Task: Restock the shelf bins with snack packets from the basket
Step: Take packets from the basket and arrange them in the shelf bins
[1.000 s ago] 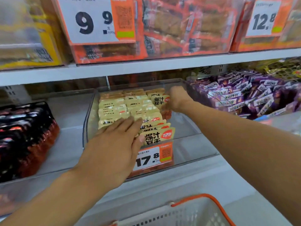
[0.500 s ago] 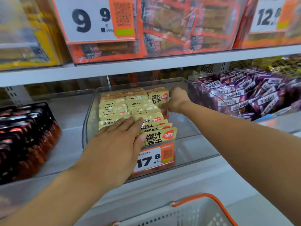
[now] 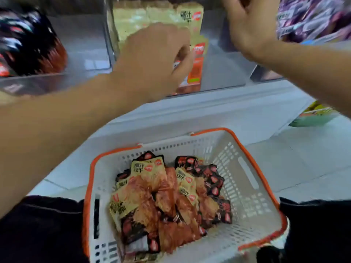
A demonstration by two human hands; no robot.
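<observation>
Perforated white plastic basket (image 3: 245,179) (glossy packets (image 3: 152,179) inside).

two hands (image 3: 152,59), one basket (image 3: 247,168), three bins (image 3: 218,78)

You get soft, even light with only faint shadows. Motion blur smears the shelf bins (image 3: 218,54) and both hands; the basket (image 3: 247,168) stays sharper. Wide-angle bending curves the edges.

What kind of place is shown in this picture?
Most likely a shop aisle. A clear shelf bin holds rows of yellow snack packets behind an orange price tag, and a white basket with an orange rim holds loose packets below.
</observation>
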